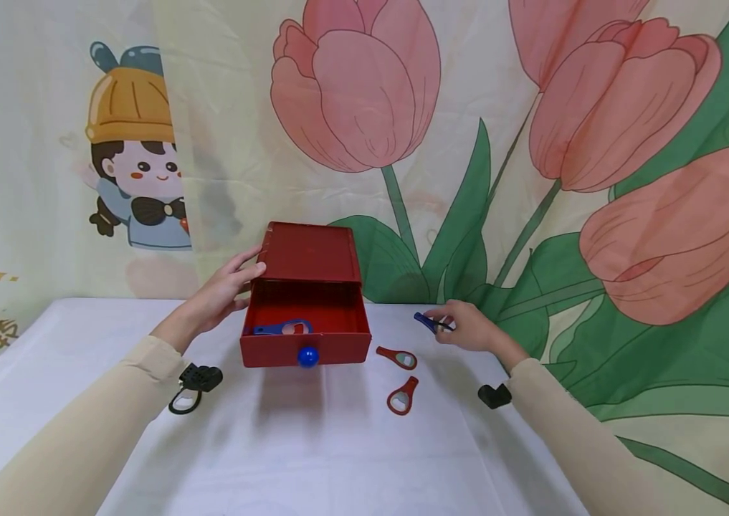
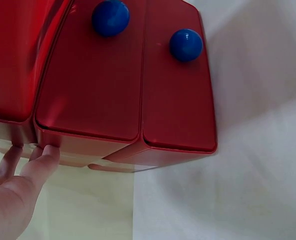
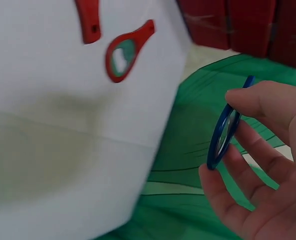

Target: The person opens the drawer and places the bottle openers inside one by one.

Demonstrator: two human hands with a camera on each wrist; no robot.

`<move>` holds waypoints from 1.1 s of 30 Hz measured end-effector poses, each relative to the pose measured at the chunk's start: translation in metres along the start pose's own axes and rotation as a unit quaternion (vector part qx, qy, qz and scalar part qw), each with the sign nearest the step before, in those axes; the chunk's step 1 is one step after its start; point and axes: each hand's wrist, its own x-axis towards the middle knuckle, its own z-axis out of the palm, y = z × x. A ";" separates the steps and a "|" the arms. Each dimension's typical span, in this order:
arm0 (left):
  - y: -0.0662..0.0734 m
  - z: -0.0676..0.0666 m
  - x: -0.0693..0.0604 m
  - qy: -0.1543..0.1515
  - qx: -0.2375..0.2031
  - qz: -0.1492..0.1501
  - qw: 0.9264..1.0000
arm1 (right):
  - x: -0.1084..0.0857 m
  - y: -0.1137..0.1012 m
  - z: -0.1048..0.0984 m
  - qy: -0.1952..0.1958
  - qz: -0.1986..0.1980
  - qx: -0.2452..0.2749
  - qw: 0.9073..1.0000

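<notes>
A red drawer cabinet (image 1: 310,251) stands at the back of the table. Its top drawer (image 1: 332,351) is pulled out, with a blue knob (image 1: 308,357) on the front. Inside lies a blue bottle opener (image 1: 267,330). My left hand (image 1: 222,287) touches the cabinet's left side with extended fingers. To the right of the drawer, my right hand (image 1: 467,326) pinches another blue bottle opener (image 3: 217,137) between thumb and fingertips, held above the table. Two red bottle openers (image 1: 396,357) lie on the tablecloth between the drawer and my right hand.
Below the pulled-out drawer, two closed drawers (image 2: 93,85) show blue knobs in the left wrist view. A white cloth covers the table (image 1: 338,459). Behind it hangs a backdrop (image 1: 235,107) with printed tulips. Black devices (image 1: 201,377) sit by both wrists.
</notes>
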 end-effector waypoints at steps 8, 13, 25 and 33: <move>0.000 0.000 0.000 0.003 0.006 -0.001 1.000 | 0.003 -0.034 -0.029 0.007 -0.042 -0.022 0.999; -0.001 0.000 0.001 0.002 0.006 -0.004 1.000 | 0.005 -0.056 -0.043 -0.003 -0.070 -0.032 0.997; -0.004 0.000 0.000 0.004 0.008 -0.004 1.000 | 0.019 -0.094 -0.064 -0.023 -0.087 -0.043 0.995; -0.002 0.000 0.003 0.004 0.005 -0.006 1.000 | 0.029 -0.118 -0.071 -0.030 -0.110 -0.048 0.992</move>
